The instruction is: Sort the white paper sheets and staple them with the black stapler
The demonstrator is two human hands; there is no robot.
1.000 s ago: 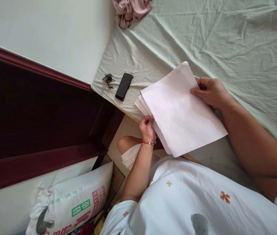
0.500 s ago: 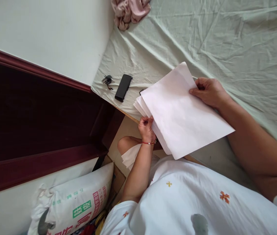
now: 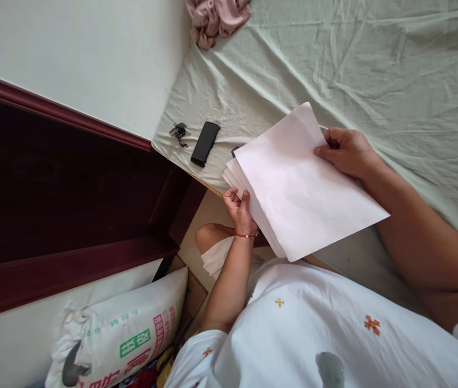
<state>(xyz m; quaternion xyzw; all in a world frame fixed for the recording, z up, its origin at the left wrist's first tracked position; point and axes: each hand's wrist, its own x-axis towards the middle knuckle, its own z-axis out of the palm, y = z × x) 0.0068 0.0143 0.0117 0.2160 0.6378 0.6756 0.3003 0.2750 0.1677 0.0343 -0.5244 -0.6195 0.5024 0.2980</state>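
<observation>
A slightly fanned stack of white paper sheets lies tilted above my lap. My right hand is closed on its upper right edge, thumb on top and the other fingers partly hidden. At the stack's left edge, where several sheet edges show in steps, is my left hand. Its thumb is raised beside the sheet edges, and a gap shows between the thumb and the bent fingers. Whether any of its fingers reach under the stack is hidden. A red cord bracelet circles my left wrist.
A black phone and a bunch of keys lie on the pale green sheet. A dark object's corner peeks out behind the papers. Pink cloth is bunched near the wall. Dark red furniture and a printed white sack stand at left.
The left thumb and fingers have parted from a pinch at the sheet edges. More sheet edges show fanned out at the left. The right hand keeps its grip.
</observation>
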